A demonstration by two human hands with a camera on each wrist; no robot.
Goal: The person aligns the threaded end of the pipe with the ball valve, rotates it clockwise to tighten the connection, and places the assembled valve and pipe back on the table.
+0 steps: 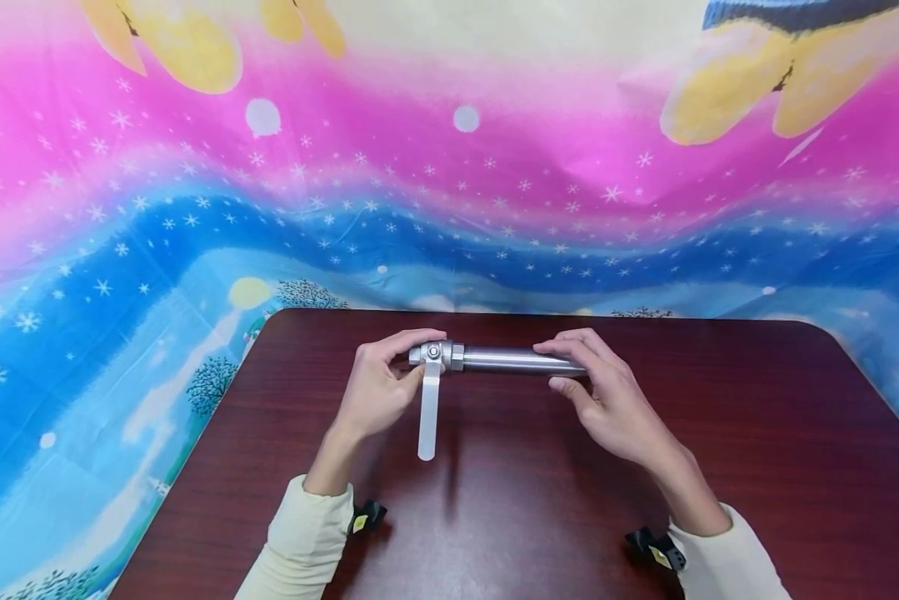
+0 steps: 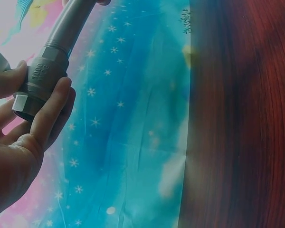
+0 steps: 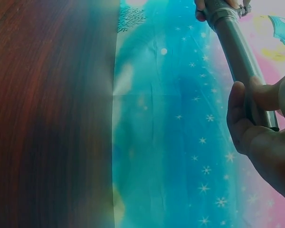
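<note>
A snowflake backdrop [image 1: 494,208] hangs behind a dark reddish table [image 1: 524,508].

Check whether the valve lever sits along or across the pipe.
Across: the head view shows the lever roughly square to the pipe.

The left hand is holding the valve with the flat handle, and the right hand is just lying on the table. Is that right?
Not quite. The right hand isn't lying on the table; it grips the metal pipe, as the right wrist view shows. The left hand does hold the valve with the flat handle.
</note>
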